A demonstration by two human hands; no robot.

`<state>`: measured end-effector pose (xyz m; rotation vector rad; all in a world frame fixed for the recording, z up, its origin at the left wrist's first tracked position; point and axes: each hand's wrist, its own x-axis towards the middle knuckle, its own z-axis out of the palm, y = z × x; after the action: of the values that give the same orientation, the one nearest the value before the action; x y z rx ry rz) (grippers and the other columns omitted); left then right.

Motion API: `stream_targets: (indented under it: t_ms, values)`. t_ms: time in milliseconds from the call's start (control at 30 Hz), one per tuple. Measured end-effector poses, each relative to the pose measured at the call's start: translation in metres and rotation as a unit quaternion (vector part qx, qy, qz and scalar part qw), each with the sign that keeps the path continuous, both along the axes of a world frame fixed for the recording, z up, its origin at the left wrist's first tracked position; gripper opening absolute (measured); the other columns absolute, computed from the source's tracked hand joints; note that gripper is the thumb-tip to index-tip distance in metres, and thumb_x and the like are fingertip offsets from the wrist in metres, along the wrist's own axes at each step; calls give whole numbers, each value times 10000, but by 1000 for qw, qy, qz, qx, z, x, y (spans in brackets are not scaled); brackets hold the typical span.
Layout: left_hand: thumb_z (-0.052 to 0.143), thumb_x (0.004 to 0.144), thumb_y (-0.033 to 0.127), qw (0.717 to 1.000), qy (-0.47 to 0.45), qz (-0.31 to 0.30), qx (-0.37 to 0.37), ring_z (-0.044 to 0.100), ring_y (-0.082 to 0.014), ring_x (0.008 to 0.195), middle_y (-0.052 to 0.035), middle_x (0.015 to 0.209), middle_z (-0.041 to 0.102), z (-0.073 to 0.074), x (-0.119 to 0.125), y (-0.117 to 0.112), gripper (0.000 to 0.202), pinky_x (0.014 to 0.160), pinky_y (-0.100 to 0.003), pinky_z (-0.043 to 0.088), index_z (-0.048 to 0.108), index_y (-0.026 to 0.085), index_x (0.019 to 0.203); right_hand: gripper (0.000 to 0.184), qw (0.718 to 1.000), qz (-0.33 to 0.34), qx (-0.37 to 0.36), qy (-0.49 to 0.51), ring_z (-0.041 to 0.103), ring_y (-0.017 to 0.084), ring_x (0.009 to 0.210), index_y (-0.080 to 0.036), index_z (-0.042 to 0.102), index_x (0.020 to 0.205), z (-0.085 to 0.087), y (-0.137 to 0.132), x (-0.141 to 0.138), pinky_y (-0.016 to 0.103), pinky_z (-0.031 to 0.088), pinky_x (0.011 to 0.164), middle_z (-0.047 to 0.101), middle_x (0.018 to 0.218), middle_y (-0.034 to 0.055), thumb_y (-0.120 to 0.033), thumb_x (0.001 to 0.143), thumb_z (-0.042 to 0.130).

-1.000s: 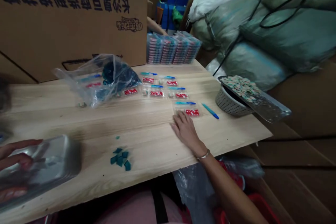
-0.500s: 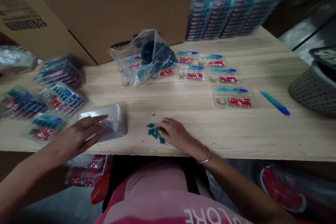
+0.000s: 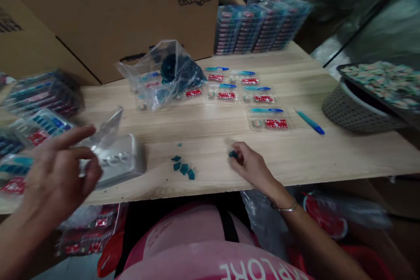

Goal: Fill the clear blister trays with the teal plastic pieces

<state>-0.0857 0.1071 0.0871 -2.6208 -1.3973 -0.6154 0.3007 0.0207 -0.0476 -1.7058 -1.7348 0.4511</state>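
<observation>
My right hand (image 3: 251, 164) pinches a small dark teal piece (image 3: 233, 154) just above the table; whether more pieces sit in its fingers I cannot tell. To its left lie several flat, angular teal pieces (image 3: 184, 169). My left hand (image 3: 64, 164) is at the left, blurred, its index finger stretched out and the other fingers loosely bent apart. Beside its fingertips, a clear plastic flap (image 3: 110, 127) stands tilted up over a stack of clear plastic cases (image 3: 133, 157). Contact between fingers and flap is unclear.
Filled packs (image 3: 42, 92) are stacked at the left. Behind stand a cardboard box (image 3: 147, 17), an open plastic bag (image 3: 177, 74) of teal pieces and tall pack stacks (image 3: 252, 28). Filled cases (image 3: 226, 95), a blue pen (image 3: 310, 121) and a grey basket (image 3: 354, 105) occupy the right.
My right hand has moved right, away from the loose teal pieces, with one in its fingers. My left hand has lifted off the clear cases, and a flap now stands up. The view has shifted right.
</observation>
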Motion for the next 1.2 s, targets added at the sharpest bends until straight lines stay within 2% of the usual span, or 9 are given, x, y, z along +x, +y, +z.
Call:
stream_targets:
  t_ms: [67, 167, 300, 400, 500, 667, 867, 1033, 1200]
  values:
    - [523, 832, 198, 987, 15, -152, 58, 558, -260, 1142, -47, 1309, 545, -13, 54, -4, 35, 959, -429, 431, 505, 227, 826, 331, 999, -8, 10, 38, 560, 166, 702, -192, 591, 1113, 0, -2, 5, 285, 449, 612, 581, 871, 43, -189, 800, 482]
    - [438, 909, 146, 922, 81, -367, 90, 533, -262, 1177, -132, 1263, 588, -47, 151, -13, 145, 962, -405, 405, 566, 166, 975, 261, 994, -63, 34, 85, 568, 176, 728, -202, 662, 985, 0, -5, 18, 281, 451, 590, 584, 866, 48, -203, 801, 477]
    - [393, 932, 99, 891, 172, -421, 13, 583, -254, 1040, -146, 1124, 642, -95, 233, -18, 202, 860, -383, 446, 581, 112, 1008, 163, 986, -135, 56, 84, 597, 202, 776, -211, 666, 857, -5, -17, 42, 333, 483, 689, 639, 833, 39, -232, 765, 534]
    - [455, 912, 120, 900, 128, -411, -72, 522, -258, 1158, -153, 1240, 591, -113, 236, -13, 180, 937, -397, 432, 581, 126, 1040, 115, 985, -160, 48, 39, 602, 213, 787, -220, 666, 827, -10, -30, 54, 364, 489, 724, 669, 827, 42, -268, 770, 579]
    - [582, 868, 233, 918, 59, -364, -142, 403, -309, 1290, -168, 1394, 470, -115, 222, 0, 195, 1033, -477, 355, 594, 146, 1042, 117, 980, -169, 40, 93, 599, 179, 680, -213, 656, 826, -11, -36, 53, 315, 499, 632, 661, 756, 26, -313, 788, 608]
    - [680, 804, 303, 903, 37, -348, -248, 515, -275, 1085, -95, 1141, 597, -118, 215, 21, 141, 954, -461, 374, 627, 181, 851, 97, 982, -80, 76, 150, 649, 185, 773, -219, 651, 866, -6, -19, 34, 317, 537, 699, 694, 829, 47, -304, 839, 611]
    - [668, 817, 322, 899, -3, -343, -272, 493, -268, 1090, -102, 1170, 565, -127, 216, 21, 152, 948, -441, 365, 625, 176, 814, 103, 992, 51, 68, 93, 670, 193, 869, -229, 672, 900, -7, -7, 37, 344, 545, 761, 716, 935, 63, -271, 893, 578]
    - [626, 852, 250, 900, 1, -337, -277, 483, -256, 1087, -101, 1170, 574, -124, 216, 14, 124, 941, -425, 380, 627, 172, 756, 107, 997, 37, 71, 21, 659, 206, 869, -231, 645, 820, -9, -10, 38, 372, 509, 798, 714, 916, 59, -240, 895, 569]
    - [577, 872, 189, 879, 16, -362, -309, 472, -249, 1102, -84, 1165, 577, -117, 213, 13, 116, 938, -415, 374, 668, 189, 801, 50, 996, 41, 40, 71, 621, 181, 807, -219, 588, 822, -6, -11, 37, 309, 479, 709, 668, 862, 36, -227, 870, 577]
